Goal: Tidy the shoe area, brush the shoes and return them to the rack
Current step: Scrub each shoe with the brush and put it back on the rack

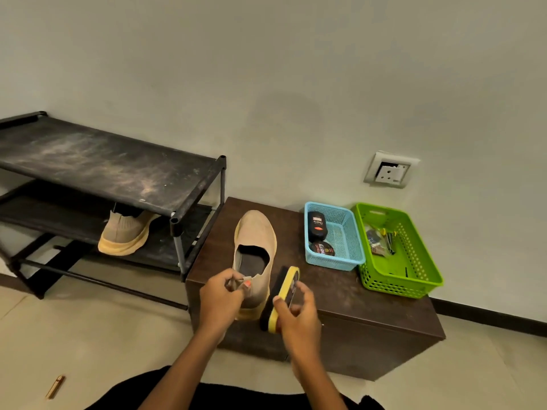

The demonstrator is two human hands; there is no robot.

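A beige knit shoe [255, 235] with a yellow sole lies on a dark brown wooden box [340, 294], toe pointing to the wall. My left hand [220, 294] pinches the heel tab of that shoe. My right hand [297, 313] grips a yellow-backed shoe brush [282, 287] with black bristles, held right beside the shoe's heel. The matching shoe [124, 233] stands on the lower shelf of the black shoe rack [97, 164] at the left; its dusty top shelf holds nothing.
A blue basket [350, 255] with a polish bottle [316, 221] and a polish tin [321, 248] sits on the box. A green basket [414, 279] with small items stands beside it. A wall socket [390, 170] is above. A small stick [55, 386] lies on the floor.
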